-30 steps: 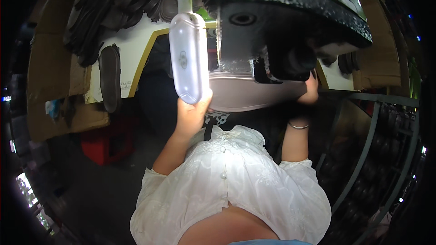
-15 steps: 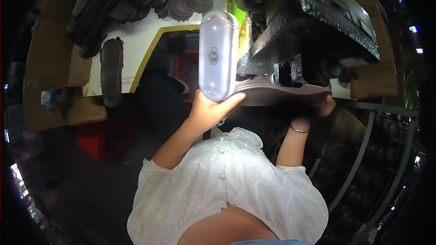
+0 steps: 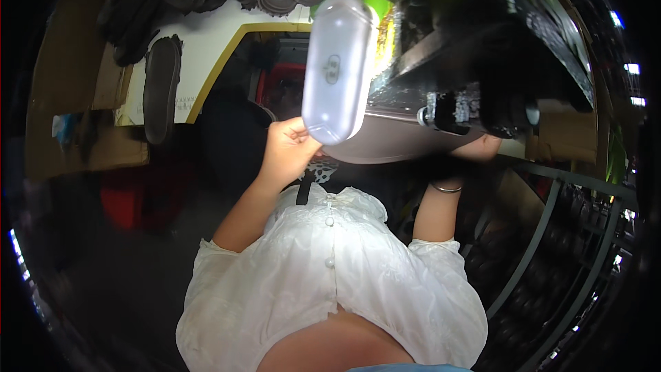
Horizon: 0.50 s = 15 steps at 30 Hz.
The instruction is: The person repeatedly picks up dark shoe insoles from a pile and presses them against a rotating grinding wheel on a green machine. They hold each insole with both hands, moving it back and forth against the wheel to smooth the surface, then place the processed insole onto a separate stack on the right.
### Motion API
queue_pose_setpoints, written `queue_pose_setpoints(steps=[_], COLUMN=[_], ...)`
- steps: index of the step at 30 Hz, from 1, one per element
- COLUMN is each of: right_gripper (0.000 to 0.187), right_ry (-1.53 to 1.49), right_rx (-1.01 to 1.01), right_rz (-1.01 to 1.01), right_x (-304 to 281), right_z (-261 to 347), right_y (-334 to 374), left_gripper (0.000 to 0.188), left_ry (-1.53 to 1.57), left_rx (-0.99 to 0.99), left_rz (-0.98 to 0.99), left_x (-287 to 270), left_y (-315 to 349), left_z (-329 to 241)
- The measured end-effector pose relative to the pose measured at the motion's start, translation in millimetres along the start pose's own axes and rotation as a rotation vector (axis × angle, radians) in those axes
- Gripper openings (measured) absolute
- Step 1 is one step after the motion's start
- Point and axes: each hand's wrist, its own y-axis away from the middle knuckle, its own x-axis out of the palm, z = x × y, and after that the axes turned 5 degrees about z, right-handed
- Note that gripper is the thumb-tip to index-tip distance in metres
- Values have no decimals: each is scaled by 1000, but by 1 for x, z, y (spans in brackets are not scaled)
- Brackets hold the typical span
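A spare dark sole overhangs the white table's front edge, where a bump could tip it; the left hand pinches a brown shoe sole beside a glowing lamp; the right hand grasps its opposite end below the black machine head, where slipping could skew it or catch fingers.

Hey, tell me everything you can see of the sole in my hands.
The sole is brown, smooth and rubbery-looking, with a curved near edge. It lies crosswise beneath the black machine head; that and the glowing lamp hide parts of it. Your left hand holds its left end; your right hand is at the other, partly shadowed. Machine contact is unclear.
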Motion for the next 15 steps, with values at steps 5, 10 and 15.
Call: queue_pose_setpoints(steps=[5,10,15], right_gripper=[44,40,51], right_ry=[112,162,370], right_rx=[76,174,318], right_rz=[-11,-55,-21], right_x=[2,3,33], right_z=[-35,-77,-79], right_y=[25,62,69], left_gripper=[21,20,18], left_ry=[-86,-95,-287], left_rx=[151,113,-68], left_rz=[-136,-274,-25], left_x=[-30,-69,-110], left_y=[7,7,16], left_z=[-6,-2,11])
